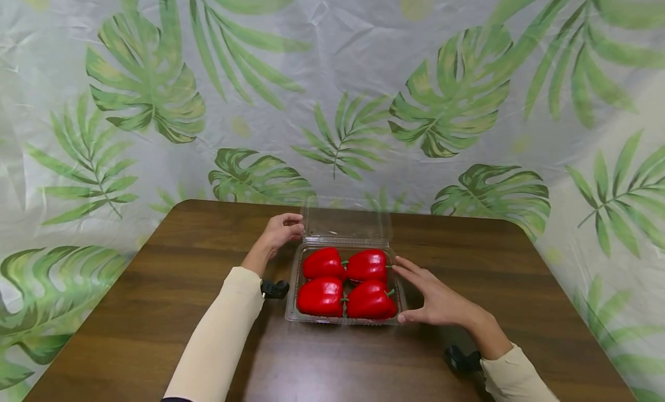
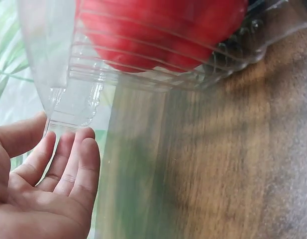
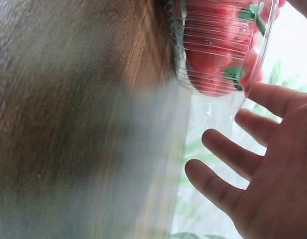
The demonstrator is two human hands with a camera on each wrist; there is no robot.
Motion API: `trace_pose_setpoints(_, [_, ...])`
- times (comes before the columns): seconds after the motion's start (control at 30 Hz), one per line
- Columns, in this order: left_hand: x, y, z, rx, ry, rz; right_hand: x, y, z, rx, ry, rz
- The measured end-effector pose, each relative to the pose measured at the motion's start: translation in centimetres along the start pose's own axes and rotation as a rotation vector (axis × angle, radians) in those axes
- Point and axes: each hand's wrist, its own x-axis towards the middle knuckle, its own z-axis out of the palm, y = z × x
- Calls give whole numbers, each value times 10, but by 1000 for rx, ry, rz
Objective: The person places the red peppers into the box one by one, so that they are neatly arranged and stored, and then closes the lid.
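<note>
A clear plastic clamshell container (image 1: pixel 292 309) lies on the table with its hinged lid (image 1: pixel 347 222) raised at the back. Inside are red bell peppers in two rows: back left (image 1: pixel 322 263), back right (image 1: pixel 366 265), front left (image 1: pixel 319 298) and front right (image 1: pixel 370 301), with green stems pointing right. At the lid's left edge, my left hand (image 1: pixel 283 233) pinches the thin plastic between thumb and fingertips. My right hand (image 1: pixel 436 298) is spread along the container's right side, fingertips near the back right corner and thumb at the front right corner.
The dark brown wooden table (image 1: pixel 197 309) has rounded back corners. Behind it hangs a pale cloth (image 1: pixel 332 61) printed with green leaves. A black wrist device (image 1: pixel 274 289) sits on the left wrist, another black device (image 1: pixel 461 359) on the right.
</note>
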Motion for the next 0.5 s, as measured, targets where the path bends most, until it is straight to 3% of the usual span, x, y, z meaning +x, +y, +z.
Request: trace_pose_setpoints(0.5, [-3, 3, 0, -7, 63, 96, 0, 0, 2, 14, 3, 17])
